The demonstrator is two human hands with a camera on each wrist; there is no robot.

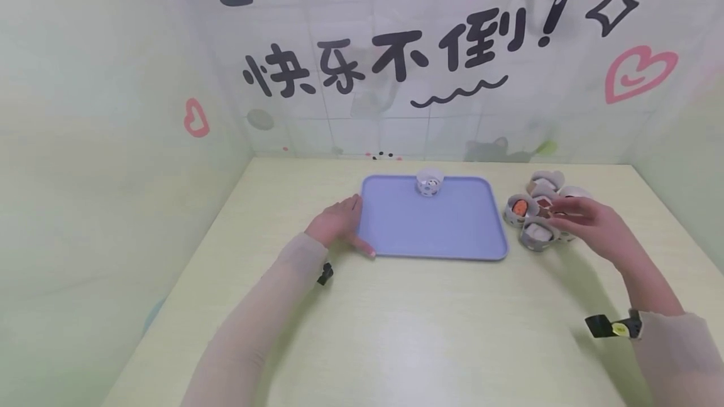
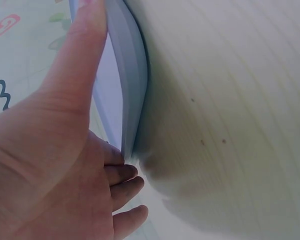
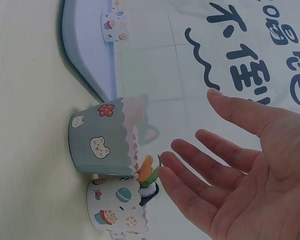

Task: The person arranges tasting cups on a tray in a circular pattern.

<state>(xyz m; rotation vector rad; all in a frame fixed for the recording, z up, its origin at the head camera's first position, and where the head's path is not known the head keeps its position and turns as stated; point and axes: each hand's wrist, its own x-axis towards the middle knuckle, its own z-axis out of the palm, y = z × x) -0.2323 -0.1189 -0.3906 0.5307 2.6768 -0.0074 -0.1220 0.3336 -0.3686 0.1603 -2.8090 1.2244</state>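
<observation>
My left hand (image 1: pixel 337 222) rests against the left edge of a blue rectangular tray (image 1: pixel 430 231), thumb stretched toward its near corner. In the left wrist view, the fingertips (image 2: pixel 127 192) lie right at the tray's rim. A small white printed paper cup (image 1: pixel 429 183) stands at the tray's far edge. My right hand (image 1: pixel 591 225) hovers over a cluster of paper baking cups, fingers spread and nothing held. Among them are a grey-blue cup with bear prints (image 3: pixel 97 140), a cup with an orange piece (image 1: pixel 520 209) and one with a whitish piece (image 1: pixel 538 233).
The cups stand close together just right of the tray, on a pale wooden table (image 1: pixel 418 331). Behind the table hangs a whitish sheet (image 1: pixel 373 137) with black lettering and pink hearts; pale sheets also stand at both sides.
</observation>
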